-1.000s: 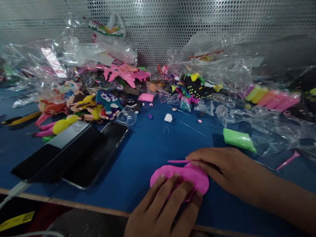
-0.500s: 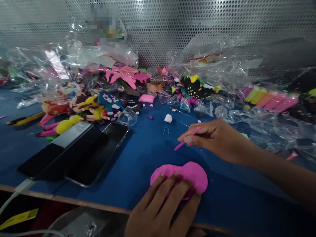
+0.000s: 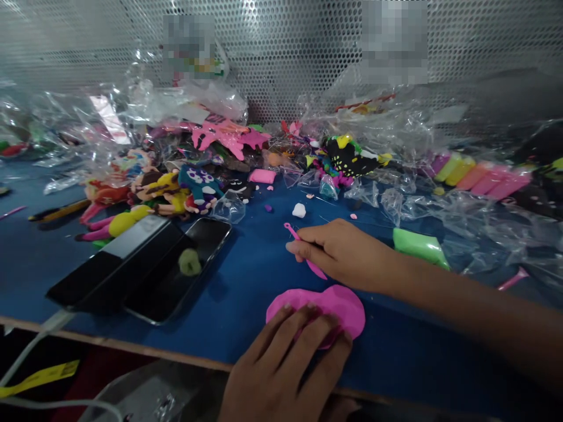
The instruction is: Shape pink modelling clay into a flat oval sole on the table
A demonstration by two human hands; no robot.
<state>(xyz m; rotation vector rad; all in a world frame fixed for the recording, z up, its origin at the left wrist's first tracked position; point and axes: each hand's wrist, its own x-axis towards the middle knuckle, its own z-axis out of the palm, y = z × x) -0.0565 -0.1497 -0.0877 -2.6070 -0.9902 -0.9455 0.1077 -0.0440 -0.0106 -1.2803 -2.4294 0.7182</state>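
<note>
Flat on the blue table lies a pink sheet of modelling clay [image 3: 347,310] with a rounded, two-lobed outline. My left hand [image 3: 285,363] rests on its near side, fingers stretched out and a little apart, covering part of it. Above the clay's far edge, my right hand [image 3: 338,252] pinches a pink plastic clay tool [image 3: 315,269] between thumb and fingers. The tool has a small ring at its upper left end and a flat tip pointing down to the right, apart from the clay. Beyond the right hand sits a white lump of clay [image 3: 299,210].
A phone [image 3: 176,281] and a dark propped device [image 3: 109,264] with a white cable lie at left. Clay figures [image 3: 127,223] and clear plastic bags [image 3: 197,99] crowd the back. A green clay packet [image 3: 420,247] lies beside my right forearm; coloured clay packs [image 3: 484,176] lie farther right.
My right hand has moved left and turned the tool, so its ring end now points up-left. The green packet has come into fuller view. My left hand stays on the clay.
</note>
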